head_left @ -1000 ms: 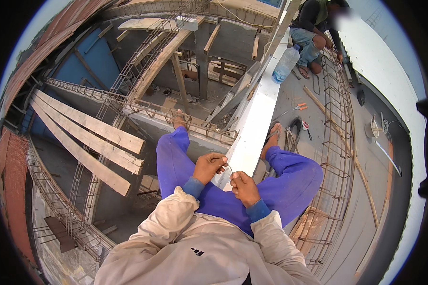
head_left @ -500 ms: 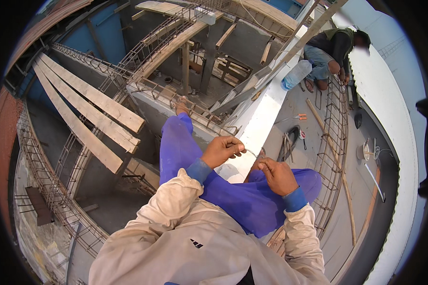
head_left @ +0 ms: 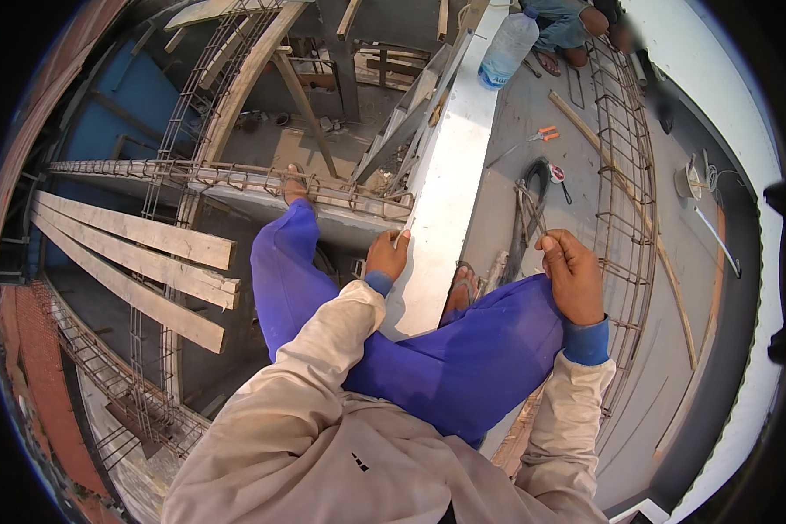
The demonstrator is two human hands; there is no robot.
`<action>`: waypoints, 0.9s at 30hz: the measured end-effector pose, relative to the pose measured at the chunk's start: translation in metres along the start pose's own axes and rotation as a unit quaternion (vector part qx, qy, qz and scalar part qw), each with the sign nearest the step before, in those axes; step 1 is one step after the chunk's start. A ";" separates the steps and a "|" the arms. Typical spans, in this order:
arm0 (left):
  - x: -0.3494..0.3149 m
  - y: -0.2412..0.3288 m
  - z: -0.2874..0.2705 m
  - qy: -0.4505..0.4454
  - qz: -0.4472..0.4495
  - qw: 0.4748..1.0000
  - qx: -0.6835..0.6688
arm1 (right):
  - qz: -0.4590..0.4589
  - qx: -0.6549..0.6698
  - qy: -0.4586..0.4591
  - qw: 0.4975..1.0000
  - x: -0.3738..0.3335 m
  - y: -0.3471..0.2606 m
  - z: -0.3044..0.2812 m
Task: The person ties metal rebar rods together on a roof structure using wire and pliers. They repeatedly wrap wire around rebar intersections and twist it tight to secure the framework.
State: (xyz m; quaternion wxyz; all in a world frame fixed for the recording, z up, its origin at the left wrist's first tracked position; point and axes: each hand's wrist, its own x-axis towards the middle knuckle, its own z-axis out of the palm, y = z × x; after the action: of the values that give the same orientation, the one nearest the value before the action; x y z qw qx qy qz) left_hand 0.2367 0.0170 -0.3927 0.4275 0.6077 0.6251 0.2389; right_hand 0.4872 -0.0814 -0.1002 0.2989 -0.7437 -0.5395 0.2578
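A seated person in loose purple cloth trousers (head_left: 463, 375) holds the right hand (head_left: 575, 275) beside the right knee, thumb and fingertips pinched on what looks like a short, thin, dark wire (head_left: 542, 224). The left hand (head_left: 388, 254), fingers bent close together (whether they grip anything, I cannot tell), is at the left edge of a long white ledge (head_left: 445, 179). Beyond the ledge's right edge, orange-handled metal pliers (head_left: 545, 134) lie on the grey floor (head_left: 520, 109).

Hands (head_left: 576, 278) well apart, bottle (head_left: 510, 51) beyond
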 end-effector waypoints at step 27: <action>0.024 0.025 0.030 0.047 -0.248 0.966 0.063 | -0.199 -0.352 -0.171 0.899 0.448 0.125 0.272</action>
State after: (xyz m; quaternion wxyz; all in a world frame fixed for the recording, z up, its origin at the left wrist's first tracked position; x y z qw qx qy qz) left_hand 0.2781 0.0373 -0.3943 0.4044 0.4477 0.7893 0.1139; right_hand 0.5034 0.3631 -0.4051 -0.0340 -0.6217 -0.7748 0.1098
